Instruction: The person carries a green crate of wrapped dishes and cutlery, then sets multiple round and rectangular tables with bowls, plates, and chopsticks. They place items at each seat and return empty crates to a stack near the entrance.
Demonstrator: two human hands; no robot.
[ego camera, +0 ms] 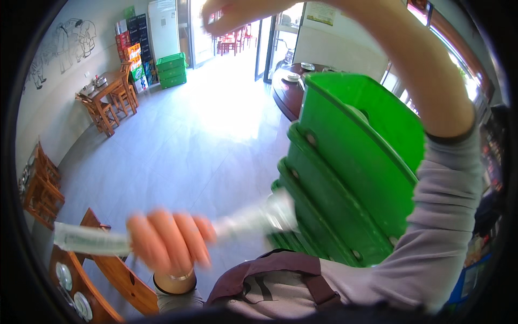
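My left hand (168, 241), blurred by motion, is closed around a strip of translucent plastic wrapping (93, 241) that sticks out on both sides of the fist. Faint printing shows on its left end, and the other end blurs off toward a stack of green plastic crates (352, 133). High at the top edge is my right hand (228, 16), partly cut off; whether its fingers hold anything is unclear. My right forearm arches over the crates. A pale round thing (359, 113) shows inside the top crate, mostly hidden by its wall.
A dark round table (283, 91) with dishes stands behind the crates. At lower left is a wooden table (81, 279) with wrapped tableware. Along the left wall are a wooden table with chairs (107, 85), stacked cartons (131, 52) and more green crates (171, 71), near an open doorway.
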